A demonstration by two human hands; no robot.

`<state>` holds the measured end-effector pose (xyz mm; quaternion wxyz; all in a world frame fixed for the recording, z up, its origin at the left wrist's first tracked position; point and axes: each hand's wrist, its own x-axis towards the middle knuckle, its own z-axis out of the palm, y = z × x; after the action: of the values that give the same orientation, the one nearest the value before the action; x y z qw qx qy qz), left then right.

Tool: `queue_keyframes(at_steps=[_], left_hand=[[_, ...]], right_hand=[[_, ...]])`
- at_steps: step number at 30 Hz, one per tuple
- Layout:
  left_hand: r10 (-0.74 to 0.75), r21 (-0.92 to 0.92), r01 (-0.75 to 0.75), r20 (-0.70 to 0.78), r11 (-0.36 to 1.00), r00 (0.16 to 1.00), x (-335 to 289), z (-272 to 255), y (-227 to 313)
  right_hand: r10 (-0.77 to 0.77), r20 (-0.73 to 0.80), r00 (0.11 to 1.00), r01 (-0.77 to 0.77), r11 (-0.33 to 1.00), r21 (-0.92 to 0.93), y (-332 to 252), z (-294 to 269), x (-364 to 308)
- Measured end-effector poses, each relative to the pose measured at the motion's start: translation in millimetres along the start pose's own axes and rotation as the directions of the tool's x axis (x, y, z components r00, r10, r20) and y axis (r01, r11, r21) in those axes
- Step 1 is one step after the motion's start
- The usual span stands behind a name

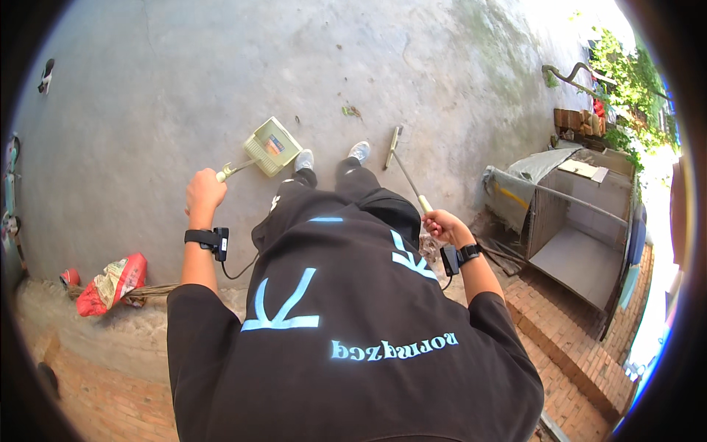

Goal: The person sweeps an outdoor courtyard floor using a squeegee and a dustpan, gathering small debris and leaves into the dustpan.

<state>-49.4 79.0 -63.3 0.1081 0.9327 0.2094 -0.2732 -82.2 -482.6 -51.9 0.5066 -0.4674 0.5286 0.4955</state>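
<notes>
My left hand (204, 193) is closed around the pale handle end of a long-handled dustpan (259, 152). The pan is cream-yellow and box-shaped, with a coloured label inside, and sits just left of my shoes. My right hand (446, 225) grips the pale end of a broom (406, 173) with a thin stick. Its narrow head (393, 147) is at the ground to the right of my feet. A small clump of dry leaves (352, 112) lies on the concrete ahead of my shoes, between dustpan and broom head.
Small dark bits dot the grey concrete ground (184, 88). At right stands an open grey box-like cabinet (582, 243) with a cloth draped on it, beside brick steps (567, 346). A red and white sack (114, 283) lies at left. Green plants (626, 74) grow at the far right.
</notes>
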Motion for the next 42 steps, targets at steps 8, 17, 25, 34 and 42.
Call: queue_keyframes(at_steps=[8, 17, 25, 34, 42], left_hand=[[-0.034, -0.039, 0.034, -0.014, 0.999, 0.999, -7.7, -0.5, 0.4], [-0.048, -0.032, 0.049, 0.014, 0.998, 0.999, -11.9, -6.4, 1.8], [-0.057, -0.006, 0.057, 0.006, 0.998, 0.998, -7.8, 1.0, -0.9], [0.008, 0.046, -0.006, -0.048, 0.999, 0.999, -9.8, -1.2, 2.8], [0.132, -0.189, -0.106, 0.132, 0.976, 0.982, -12.4, 11.9, -6.0]], right_hand=[[0.024, 0.17, 0.985, -0.019, 0.999, -0.03, -43.0, 43.7, -21.0], [-0.042, 0.314, 0.948, -0.022, 0.98, 0.198, -62.2, 60.2, -29.1], [-0.2, 0.298, 0.933, 0.07, 0.916, 0.395, -39.3, 15.1, -61.5], [-0.399, 0.207, 0.894, 0.312, 0.882, 0.352, -95.4, 88.8, -72.9], [-0.563, 0.371, 0.738, 0.62, 0.784, -0.044, -117.1, 180.1, -141.6]])
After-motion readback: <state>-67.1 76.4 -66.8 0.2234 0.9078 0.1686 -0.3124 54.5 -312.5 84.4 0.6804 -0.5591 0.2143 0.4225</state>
